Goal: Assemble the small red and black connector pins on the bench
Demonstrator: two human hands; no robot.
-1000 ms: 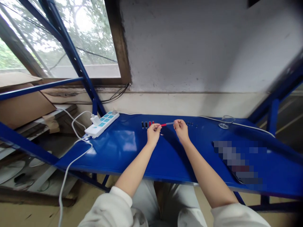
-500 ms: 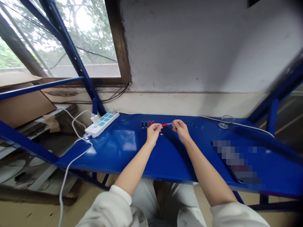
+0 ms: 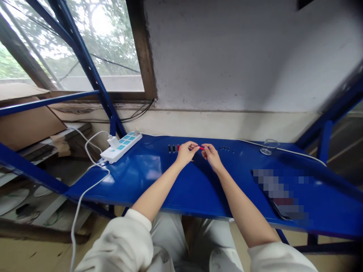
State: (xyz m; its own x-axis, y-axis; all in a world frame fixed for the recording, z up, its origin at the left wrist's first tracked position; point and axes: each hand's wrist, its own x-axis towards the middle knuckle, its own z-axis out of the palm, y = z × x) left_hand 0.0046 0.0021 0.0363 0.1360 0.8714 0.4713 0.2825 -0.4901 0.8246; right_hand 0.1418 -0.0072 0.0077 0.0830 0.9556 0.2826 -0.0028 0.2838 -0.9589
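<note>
Between my two hands, above the middle of the blue table (image 3: pixel 153 189), is a slim red pen (image 3: pixel 202 148). My left hand (image 3: pixel 186 152) pinches one end of it, and my right hand (image 3: pixel 212 155) has its fingers closed on the other end. Only a short red stretch shows between the fingertips; the rest is covered. Just left of my left hand, two black caps (image 3: pixel 173 148) and a red cap (image 3: pixel 178 147) stand upright in a row. Several tiny dark pieces (image 3: pixel 225 148) sit to the right of my right hand.
A white power strip (image 3: pixel 121 146) with a plug and a cord (image 3: pixel 81 204) lies at the table's left end. At the back right stands a clear cup (image 3: pixel 266 150) near a white cable (image 3: pixel 300 153). A flat blurred-out object (image 3: pixel 279 200) rests at the right front.
My hands have come closer together along the pen. The clear part that showed beside my right hand is now covered, and my left hand hides more of the red caps.
</note>
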